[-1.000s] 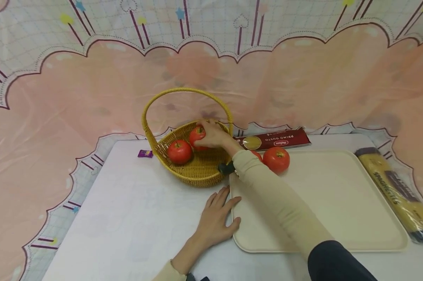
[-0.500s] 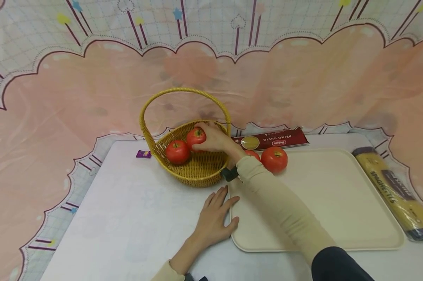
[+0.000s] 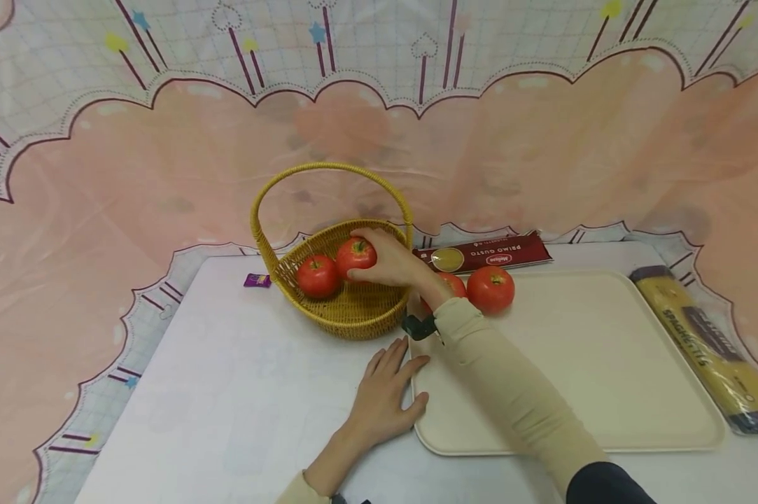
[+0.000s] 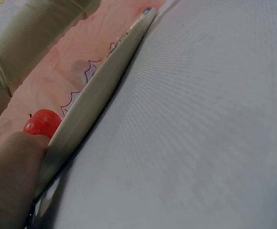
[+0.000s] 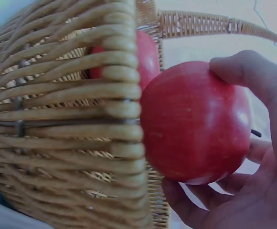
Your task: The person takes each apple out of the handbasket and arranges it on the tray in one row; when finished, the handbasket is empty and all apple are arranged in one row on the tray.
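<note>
My right hand (image 3: pixel 388 259) grips a red apple (image 3: pixel 356 259) over the yellow wicker basket (image 3: pixel 360 327). In the right wrist view this held apple (image 5: pixel 196 121) sits between thumb and fingers, beside the basket's rim (image 5: pixel 124 109). A second apple (image 3: pixel 318 276) lies inside the basket, close to the held one. My left hand (image 3: pixel 381 395) rests with fingers extended at the left edge of the cream tray (image 3: pixel 580 364). Two more apples stand at the tray's far left corner: one (image 3: pixel 492 289) in plain sight, the other (image 3: pixel 452 283) partly hidden by my right arm.
A dark red spaghetti packet (image 3: pixel 488 253) lies behind the tray. Along the tray's right side is a yellow spaghetti bag (image 3: pixel 706 350). A small purple wrapped item (image 3: pixel 257 281) lies left of the basket, whose tall handle (image 3: pixel 331 166) arches over it. A patterned cloth hangs behind.
My right hand, holding the apple, has shifted slightly toward me within the basket area. My left hand stays in place at the tray edge. The head view has tilted a little.
</note>
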Tool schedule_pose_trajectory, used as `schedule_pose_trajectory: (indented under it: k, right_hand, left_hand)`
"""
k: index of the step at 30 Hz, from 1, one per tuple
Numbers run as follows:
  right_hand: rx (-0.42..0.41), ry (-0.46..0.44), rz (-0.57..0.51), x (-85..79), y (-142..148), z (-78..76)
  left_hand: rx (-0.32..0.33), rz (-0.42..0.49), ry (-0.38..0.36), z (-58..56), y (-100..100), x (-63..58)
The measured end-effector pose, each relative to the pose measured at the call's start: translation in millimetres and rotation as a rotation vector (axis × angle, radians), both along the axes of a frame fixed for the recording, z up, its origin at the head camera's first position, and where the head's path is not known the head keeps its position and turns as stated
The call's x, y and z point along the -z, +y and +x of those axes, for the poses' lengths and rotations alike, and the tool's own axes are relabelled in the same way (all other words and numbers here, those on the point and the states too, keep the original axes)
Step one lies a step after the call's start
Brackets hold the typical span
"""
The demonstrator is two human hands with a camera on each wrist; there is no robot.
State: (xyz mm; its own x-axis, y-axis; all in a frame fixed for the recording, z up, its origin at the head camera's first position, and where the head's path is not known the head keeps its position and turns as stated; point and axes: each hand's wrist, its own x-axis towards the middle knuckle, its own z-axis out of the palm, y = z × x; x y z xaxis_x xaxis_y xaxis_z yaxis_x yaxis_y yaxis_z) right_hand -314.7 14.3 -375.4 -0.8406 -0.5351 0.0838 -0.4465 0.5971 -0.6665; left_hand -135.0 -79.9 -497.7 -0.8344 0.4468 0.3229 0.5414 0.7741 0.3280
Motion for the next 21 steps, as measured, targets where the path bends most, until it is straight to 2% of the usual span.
schedule_pose_trajectory:
  k: [6,21]
  right_hand:
    - [0.017,-0.027,-0.055,1.5,5,8.9]
    - [0.031,0.024,-0.130,5.2,18,23.9]
  left_hand:
    - [-0.003,0.002,-0.003,-0.6,-2,0.5]
    - [0.003,0.003,0.025,-1.2,-2,1.7]
